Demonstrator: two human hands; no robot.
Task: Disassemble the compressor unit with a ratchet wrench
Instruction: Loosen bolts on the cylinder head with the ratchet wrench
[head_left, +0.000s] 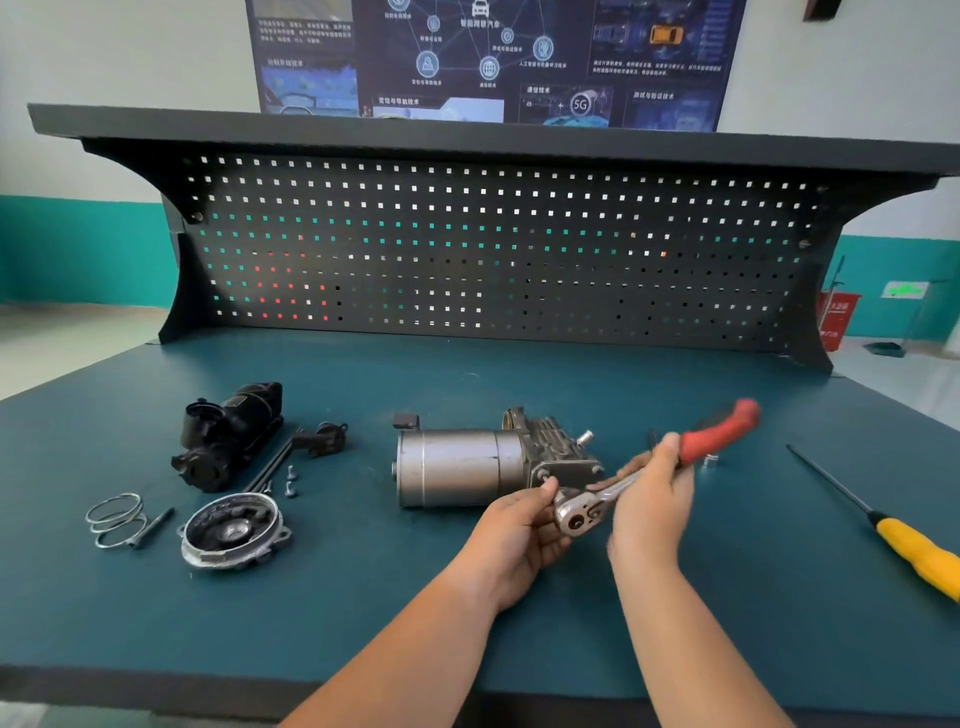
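The right hand grips the ratchet wrench where red handle meets chrome shank; the left hand pinches its rounded steel head. Just behind lies the compressor unit, a smooth grey cylinder with ribbed cast end, on the teal bench. A yellow-handled screwdriver lies well right.

Head camera looks forward and down, close over the workbench.
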